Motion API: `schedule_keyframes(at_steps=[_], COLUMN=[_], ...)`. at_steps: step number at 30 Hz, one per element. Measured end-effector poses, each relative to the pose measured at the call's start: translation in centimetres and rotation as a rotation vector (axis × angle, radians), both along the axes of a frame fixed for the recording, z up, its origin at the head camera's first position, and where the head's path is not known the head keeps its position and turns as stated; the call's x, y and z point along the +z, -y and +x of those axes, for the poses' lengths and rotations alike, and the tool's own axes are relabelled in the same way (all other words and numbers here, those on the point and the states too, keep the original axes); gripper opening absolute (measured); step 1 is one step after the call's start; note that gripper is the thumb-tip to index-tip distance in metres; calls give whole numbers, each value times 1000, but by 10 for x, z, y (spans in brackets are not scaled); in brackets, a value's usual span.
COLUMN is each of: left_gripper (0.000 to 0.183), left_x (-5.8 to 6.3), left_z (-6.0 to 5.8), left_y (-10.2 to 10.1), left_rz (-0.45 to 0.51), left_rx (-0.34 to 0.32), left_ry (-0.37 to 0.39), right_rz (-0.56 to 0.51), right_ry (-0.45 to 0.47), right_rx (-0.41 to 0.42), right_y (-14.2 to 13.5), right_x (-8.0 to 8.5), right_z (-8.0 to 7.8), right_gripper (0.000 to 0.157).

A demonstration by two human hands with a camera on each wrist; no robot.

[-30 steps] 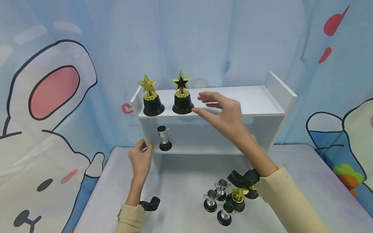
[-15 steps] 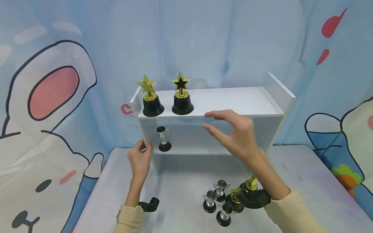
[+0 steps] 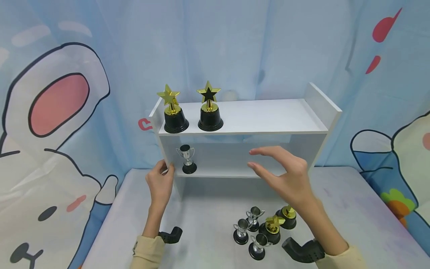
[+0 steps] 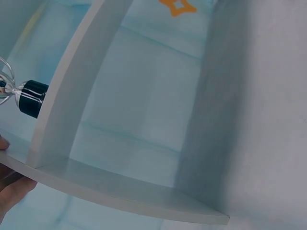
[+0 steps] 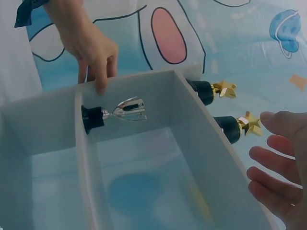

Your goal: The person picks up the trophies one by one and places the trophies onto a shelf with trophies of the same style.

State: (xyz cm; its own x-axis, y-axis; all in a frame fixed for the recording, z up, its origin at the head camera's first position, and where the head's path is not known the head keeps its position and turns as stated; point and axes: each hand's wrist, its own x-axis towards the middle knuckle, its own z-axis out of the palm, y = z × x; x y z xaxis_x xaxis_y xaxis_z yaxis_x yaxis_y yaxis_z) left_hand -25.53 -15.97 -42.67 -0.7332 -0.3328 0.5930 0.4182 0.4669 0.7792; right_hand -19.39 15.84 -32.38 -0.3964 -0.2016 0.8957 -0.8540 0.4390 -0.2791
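Observation:
My left hand (image 3: 160, 183) pinches the left side panel of a white shelf unit (image 3: 268, 116) between thumb and fingers, level with its middle board; the right wrist view also shows this grip. Close by on that board stands a small silver trophy cup (image 3: 187, 157) with a black base. My right hand (image 3: 290, 175) is in the air before the right half of the unit, thumb and fingers apart with nothing between them. Two gold star trophies, one at the far left (image 3: 175, 120) and one beside it (image 3: 210, 117), stand upright on the top board.
On the white table (image 3: 208, 224), below and left of my right forearm, several trophies stand grouped: silver cups (image 3: 241, 232) and gold star trophies (image 3: 271, 233). A raised right side panel (image 3: 322, 104) bounds the top board. Behind hangs a blue printed curtain (image 3: 228, 48).
My right hand has moved away from the second star trophy, down and to the right, to the height of the middle board. The left hand keeps its grip on the side panel.

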Motion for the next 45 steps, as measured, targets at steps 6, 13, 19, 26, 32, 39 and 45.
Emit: schedule_keyframes(at_steps=[6,13,19,26,32,39,45], left_gripper=[19,20,19,20,19,19,20], left_x=[0,1,3,2,1,1,2], left_z=[-2,-1,5,3,3,2,3], left_y=[-1,-2,1,2,0,-1,0], left_rz=[15,13,9,0,16,20,15], left_rx=[2,-10,7,1,-7,-24,-12], left_ry=[-5,-6,7,-5,-4,-12,4], right_rz=[-14,-9,12,21,35,81,113], right_ry=[31,35,28,43,64,198,239], right_rx=[-15,-28,-26,-50,-55,-119,-164], right_y=[-7,-13,-15,-19,-27,-35,-40], right_x=[-12,-27,-42,-51,-64,-76,-90], right_z=[5,11,19,24,30,42,49], right_gripper=[28,31,43,47,38,46,50])
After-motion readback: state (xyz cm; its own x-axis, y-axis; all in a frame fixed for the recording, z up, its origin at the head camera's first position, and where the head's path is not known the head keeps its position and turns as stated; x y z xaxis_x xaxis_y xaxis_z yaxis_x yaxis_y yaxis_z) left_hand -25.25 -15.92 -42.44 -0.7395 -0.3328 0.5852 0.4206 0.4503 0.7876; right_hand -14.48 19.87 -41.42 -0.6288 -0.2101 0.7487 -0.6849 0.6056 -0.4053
